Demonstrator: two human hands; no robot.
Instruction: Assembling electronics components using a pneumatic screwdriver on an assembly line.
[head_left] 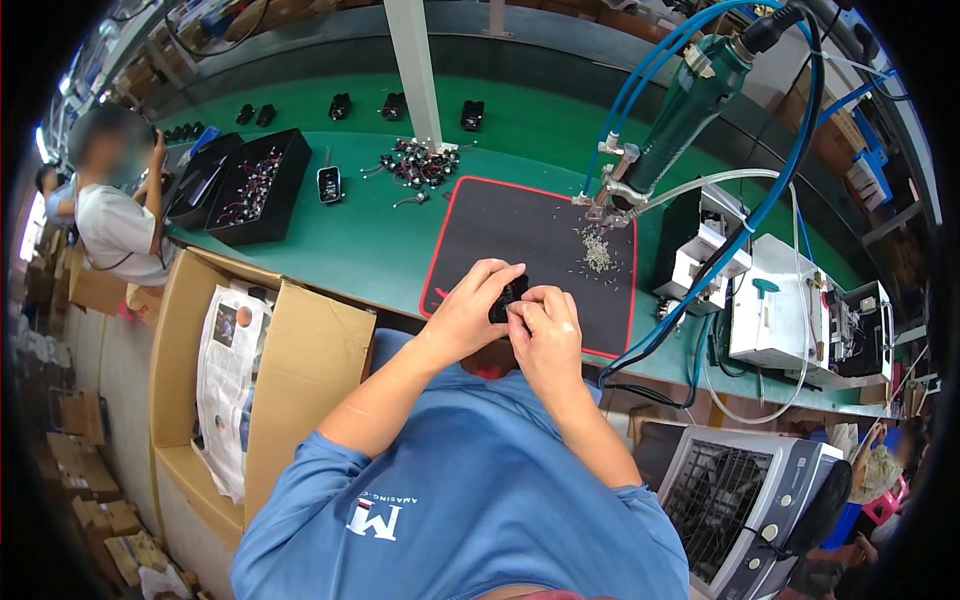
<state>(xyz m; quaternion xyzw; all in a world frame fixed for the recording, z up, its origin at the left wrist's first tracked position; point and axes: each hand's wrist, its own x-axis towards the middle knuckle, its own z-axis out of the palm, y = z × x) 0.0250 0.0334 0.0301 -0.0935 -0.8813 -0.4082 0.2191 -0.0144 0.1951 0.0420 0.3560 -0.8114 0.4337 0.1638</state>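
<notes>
Both of my hands meet over the near edge of a black mat with a red border (480, 225). Between them is a small black plastic part (511, 294), mostly covered by my fingers. My left hand (470, 305) grips it from the left side, fingers curled over its top. On the other side my right hand (546, 325) has its thumb and fingers pinched together against the part; anything small in that pinch is hidden. A pile of small silvery screws (597, 252) lies scattered on the mat beyond my right hand, below a green electric screwdriver (690, 105) on a stand.
Small wired parts (418, 165) lie heaped on the green table near a white post (412, 70). Black bins (262, 185) and a phone-like device (329, 185) sit to the left. An open cardboard box (310, 350) stands near my left arm; white machines (775, 305) and hoses are at right. A co-worker (120, 210) is at far left.
</notes>
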